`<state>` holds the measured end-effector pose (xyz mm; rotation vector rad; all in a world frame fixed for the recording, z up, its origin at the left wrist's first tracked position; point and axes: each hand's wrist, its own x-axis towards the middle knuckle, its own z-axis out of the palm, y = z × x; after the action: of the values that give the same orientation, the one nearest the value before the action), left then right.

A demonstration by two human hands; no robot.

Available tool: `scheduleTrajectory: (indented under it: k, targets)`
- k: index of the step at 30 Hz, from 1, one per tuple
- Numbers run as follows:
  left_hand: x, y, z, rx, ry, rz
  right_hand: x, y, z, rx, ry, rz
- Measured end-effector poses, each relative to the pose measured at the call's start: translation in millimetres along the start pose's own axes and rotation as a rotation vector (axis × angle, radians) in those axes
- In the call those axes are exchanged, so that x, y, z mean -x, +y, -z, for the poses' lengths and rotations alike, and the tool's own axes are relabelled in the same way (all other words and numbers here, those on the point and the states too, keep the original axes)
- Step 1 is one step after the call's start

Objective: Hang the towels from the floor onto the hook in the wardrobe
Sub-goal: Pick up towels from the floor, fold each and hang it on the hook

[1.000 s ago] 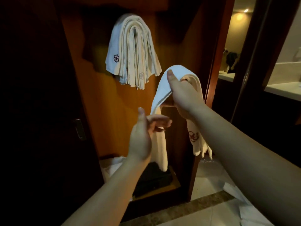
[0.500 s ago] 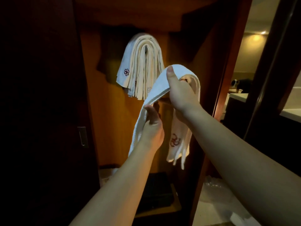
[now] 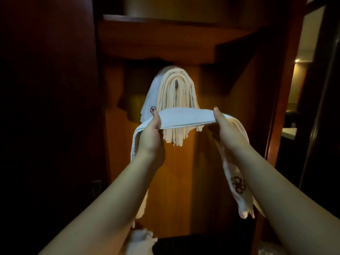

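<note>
Nearest the camera, 2 bare forearms reach up and forward from the bottom corners of the view. Between them, low down by the left forearm, a crumpled pale cloth (image 3: 140,240) lies at the foot of the wardrobe; what it rests on is too dark to tell.

Farther up, both hands grip 1 white towel (image 3: 184,117) and stretch its middle into a flat, level band between them. The left hand (image 3: 150,135) has its fingers curled round the band's left end, thumb on top. The right hand (image 3: 227,131) pinches the right end, thumb pressed along the upper edge. Outside each hand the towel droops: the left tail falls behind the left forearm, and the right tail hangs beside the right forearm with a dark embroidered flower logo (image 3: 238,184) near its frayed end.

Just behind the band, partly covered by it, a thick stack of folded towels (image 3: 176,92) hangs over the hook (image 3: 176,83) on the wardrobe's orange-brown back panel (image 3: 184,172). Only a small glint of the hook shows under the fold. The outermost hanging towel carries a similar flower mark at its lower left corner, just above the left thumb.

Above the stack runs a wooden shelf (image 3: 158,18). At the far right, a doorway (image 3: 296,92) opens onto a dimly lit room.
</note>
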<state>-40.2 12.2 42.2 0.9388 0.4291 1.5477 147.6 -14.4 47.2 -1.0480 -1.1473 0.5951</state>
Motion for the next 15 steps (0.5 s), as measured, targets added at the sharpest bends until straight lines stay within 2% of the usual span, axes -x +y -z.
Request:
scheduleTrajectory:
  k: [5, 10, 15]
  targets:
    - [-64, 19, 22, -0.127, -0.103, -0.016, -48, 20, -19, -0.25, 0.154, -0.091]
    - [-126, 37, 26, -0.316, -0.096, 0.013, -107, 15, -43, -0.203, 0.221, -0.031]
    - [-187, 72, 17, -0.495, -0.275, -0.039, -167, -17, -49, -0.114, 0.236, 0.07]
